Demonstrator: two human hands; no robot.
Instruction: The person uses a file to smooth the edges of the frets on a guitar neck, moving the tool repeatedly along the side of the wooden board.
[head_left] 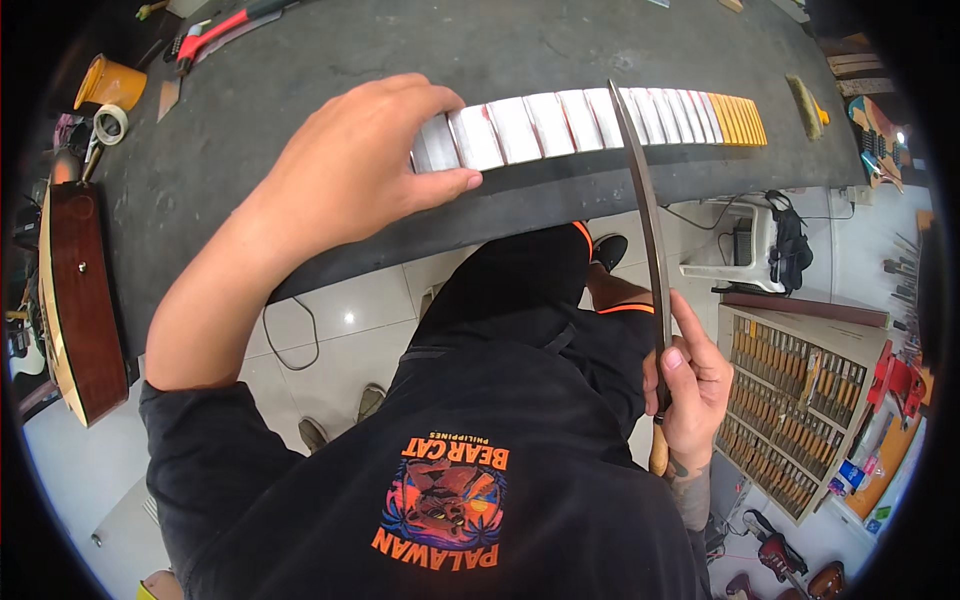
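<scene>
A long guitar neck (pixel 545 125) lies crosswise on the dark bench mat. Its fretboard is masked in whitish strips between the frets, with yellow strips at the right end. My left hand (pixel 385 150) is closed round the left end, the thumb along the near edge and the fingers over the far side. In my right hand (pixel 692 375) is a long dark file (pixel 645 210), gripped near its wooden handle. The file points away from me, its far part crossing over the masked frets right of the middle. Whether it touches them I cannot tell.
The bench mat (pixel 330 50) holds a red-handled tool (pixel 215 40), a yellow cup (pixel 110 83), a tape roll (pixel 110 124) and a brush (pixel 803 105). An acoustic guitar (pixel 85 290) stands at the left edge. A rack of wooden-handled tools (pixel 790 400) is at lower right.
</scene>
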